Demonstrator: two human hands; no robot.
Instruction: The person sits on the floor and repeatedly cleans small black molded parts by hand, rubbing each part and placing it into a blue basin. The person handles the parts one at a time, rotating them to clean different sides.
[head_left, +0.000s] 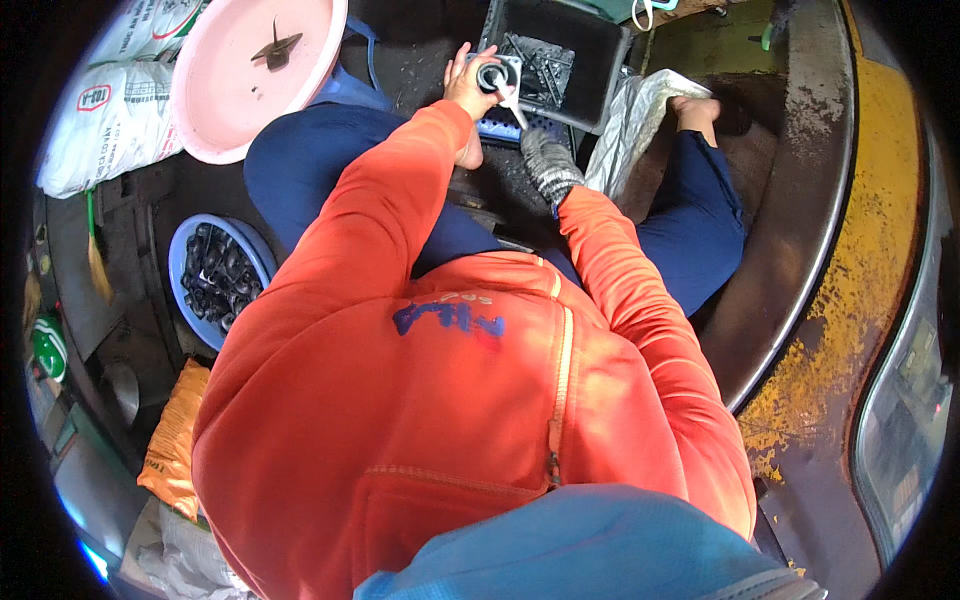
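Head view shows a person in an orange jacket seated on a dark floor (800,200), knees apart. The left hand (466,85), bare, has its fingers closed around a small dark round part with a metal rim (492,77), held just at the near edge of one black crate (590,90) that holds a heap of dark metal pieces. The right hand (548,165), in a grey knit glove, sits just below, gripping a pale stick-like tool (512,105) whose tip reaches the part. A white sack (632,120) crowds the crate's right side. To the left lie one pink basin (225,95) with a dark piece in it and one blue tub (190,270) full of black round parts, well apart from the hands. One orange bag (175,440) lies lower left. Open floor remains only along the curved metal edge on the right.
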